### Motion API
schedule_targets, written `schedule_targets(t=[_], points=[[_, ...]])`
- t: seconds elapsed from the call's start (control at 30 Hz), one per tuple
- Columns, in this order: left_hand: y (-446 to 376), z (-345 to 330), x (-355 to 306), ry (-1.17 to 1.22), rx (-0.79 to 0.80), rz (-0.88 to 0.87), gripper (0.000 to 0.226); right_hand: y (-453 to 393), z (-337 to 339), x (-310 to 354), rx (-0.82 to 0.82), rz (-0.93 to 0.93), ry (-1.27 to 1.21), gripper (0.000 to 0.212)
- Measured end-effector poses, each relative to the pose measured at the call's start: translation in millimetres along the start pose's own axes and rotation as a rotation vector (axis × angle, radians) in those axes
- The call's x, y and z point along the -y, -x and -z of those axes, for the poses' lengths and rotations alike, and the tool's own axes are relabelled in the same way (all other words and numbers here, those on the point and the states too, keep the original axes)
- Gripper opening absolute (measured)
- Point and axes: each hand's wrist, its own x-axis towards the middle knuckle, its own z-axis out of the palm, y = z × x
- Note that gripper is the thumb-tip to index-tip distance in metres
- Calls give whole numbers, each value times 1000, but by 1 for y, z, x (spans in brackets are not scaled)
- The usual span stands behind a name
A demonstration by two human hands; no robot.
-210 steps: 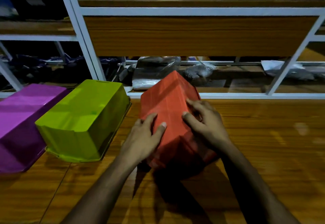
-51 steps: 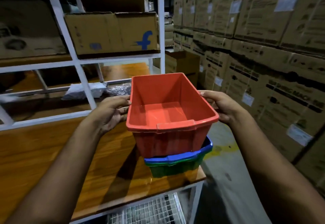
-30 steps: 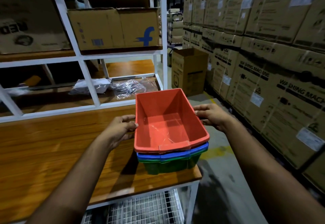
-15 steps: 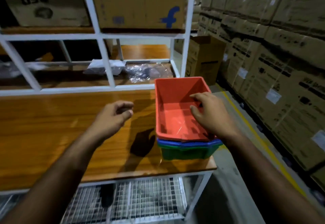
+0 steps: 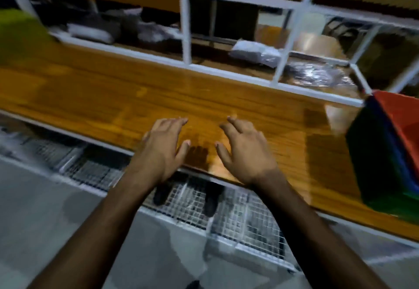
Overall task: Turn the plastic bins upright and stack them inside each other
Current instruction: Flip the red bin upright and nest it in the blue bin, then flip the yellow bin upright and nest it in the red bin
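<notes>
The view is blurred and tilted. A stack of upright bins stands at the right edge of the wooden table (image 5: 113, 98): the red bin (image 5: 403, 116) nests in a blue bin (image 5: 390, 143), which sits in a green bin (image 5: 371, 175). A lime green bin (image 5: 18, 37) shows at the far left, mostly out of frame. My left hand (image 5: 163, 150) and my right hand (image 5: 244, 150) hover side by side over the table's front edge, fingers spread, holding nothing.
A white metal shelf frame (image 5: 186, 23) runs behind the table, with plastic-wrapped packets (image 5: 256, 52) on its wooden shelf. A wire mesh shelf (image 5: 226, 211) lies under the table. The grey floor is at the bottom left.
My right hand let go of the red bin and both hands swung left to the table's middle. The view turned left, so the stack is now at the right edge and the lime bin shows.
</notes>
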Motion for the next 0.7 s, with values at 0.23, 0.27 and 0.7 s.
schedule_targets(t=[0.23, 0.27, 0.7], points=[[31, 88, 205, -117, -41, 141, 61, -90, -61, 194, 42, 141, -36, 56], [32, 100, 230, -132, -55, 169, 61, -103, -66, 219, 37, 163, -32, 56], [2, 183, 514, -241, -119, 410, 61, -317, -187, 458, 93, 344, -158, 62]])
